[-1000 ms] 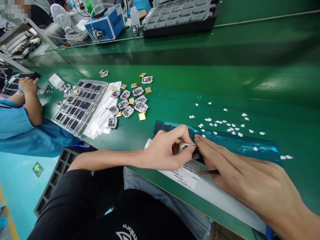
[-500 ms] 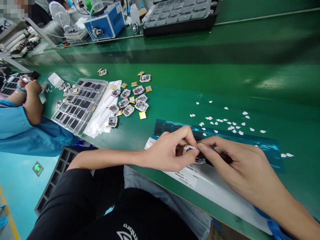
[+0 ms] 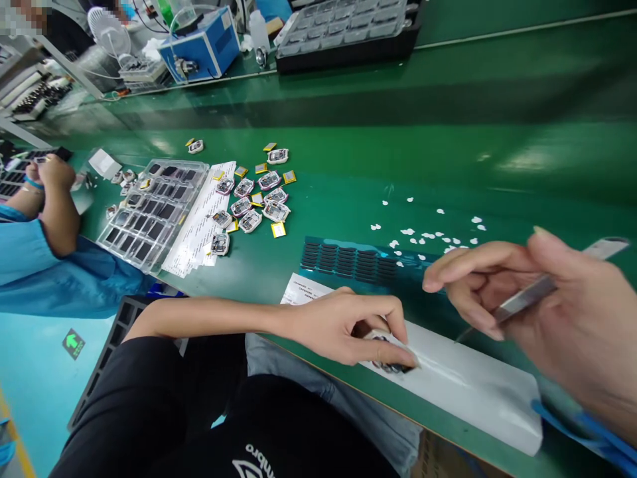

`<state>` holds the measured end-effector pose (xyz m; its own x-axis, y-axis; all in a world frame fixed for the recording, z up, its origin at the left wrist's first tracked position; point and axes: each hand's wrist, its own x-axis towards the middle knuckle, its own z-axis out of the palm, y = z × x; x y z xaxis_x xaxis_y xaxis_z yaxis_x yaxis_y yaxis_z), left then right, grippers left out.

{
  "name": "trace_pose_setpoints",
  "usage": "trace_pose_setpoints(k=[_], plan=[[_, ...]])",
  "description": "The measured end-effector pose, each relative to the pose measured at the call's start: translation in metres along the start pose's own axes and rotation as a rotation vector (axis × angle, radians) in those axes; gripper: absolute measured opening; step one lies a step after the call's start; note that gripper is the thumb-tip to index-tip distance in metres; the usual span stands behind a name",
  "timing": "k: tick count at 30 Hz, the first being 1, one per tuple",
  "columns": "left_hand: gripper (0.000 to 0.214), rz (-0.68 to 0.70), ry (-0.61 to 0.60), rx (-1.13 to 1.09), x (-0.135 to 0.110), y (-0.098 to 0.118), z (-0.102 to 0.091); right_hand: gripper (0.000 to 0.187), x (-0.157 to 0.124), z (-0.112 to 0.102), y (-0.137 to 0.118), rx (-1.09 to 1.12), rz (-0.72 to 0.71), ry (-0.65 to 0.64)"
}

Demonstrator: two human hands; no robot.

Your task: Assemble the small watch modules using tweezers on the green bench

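Observation:
My left hand (image 3: 363, 328) is closed around a small white watch-like case (image 3: 383, 362) with dark electronics inside, held against a white label sheet (image 3: 472, 378). Fingers cover much of the case. To the right, my right hand (image 3: 537, 305) is raised with a pair of metal tweezers (image 3: 527, 299) lodged across the palm; their thin tip points down and left. Behind both hands lies a blue film strip (image 3: 343, 259) with rows of black adhesive pieces. Scattered white paper bits (image 3: 428, 236) lie beyond it.
Several opened cases (image 3: 243, 206) and yellow-edged batteries (image 3: 279, 230) sit at centre left, beside printed paper (image 3: 194, 232) and a clear compartment tray (image 3: 154, 206). A co-worker's hands (image 3: 54, 172) are at far left. A blue box (image 3: 199, 46) and black tray (image 3: 348, 50) stand at the back.
My right hand has moved away from the case, up and to the right, and the tweezers now show in it. My left hand has lowered with the case toward the white sheet.

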<state>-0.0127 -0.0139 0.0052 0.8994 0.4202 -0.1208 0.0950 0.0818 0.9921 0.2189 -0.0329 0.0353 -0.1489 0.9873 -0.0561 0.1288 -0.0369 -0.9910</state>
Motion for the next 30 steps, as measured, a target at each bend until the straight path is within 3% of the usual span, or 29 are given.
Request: trace_pose_setpoints(k=[5,10,16,21,26,30], plan=[[0.036,-0.011,0.163,0.073,0.005,-0.001,0.005,0.086,0.001,-0.012,-0.002,-0.378,0.093,0.1],[0.04,0.003,0.165,-0.111,0.006,-0.002,0.003,0.085,0.003,-0.008,-0.005,-0.347,0.163,0.144],[0.052,0.064,0.2,-0.512,0.012,-0.008,-0.01,0.077,0.009,-0.007,0.008,-0.427,0.111,-0.007],[0.056,0.055,0.238,-0.508,0.013,-0.006,-0.01,0.073,0.008,-0.008,0.014,-0.529,0.122,-0.098],[0.05,0.057,0.207,-0.485,0.013,-0.007,-0.008,0.068,0.006,-0.019,0.014,-0.487,0.204,-0.236],[0.044,0.088,0.227,-0.509,0.017,-0.012,-0.007,0.062,0.009,-0.032,0.018,-0.45,0.298,-0.268]])
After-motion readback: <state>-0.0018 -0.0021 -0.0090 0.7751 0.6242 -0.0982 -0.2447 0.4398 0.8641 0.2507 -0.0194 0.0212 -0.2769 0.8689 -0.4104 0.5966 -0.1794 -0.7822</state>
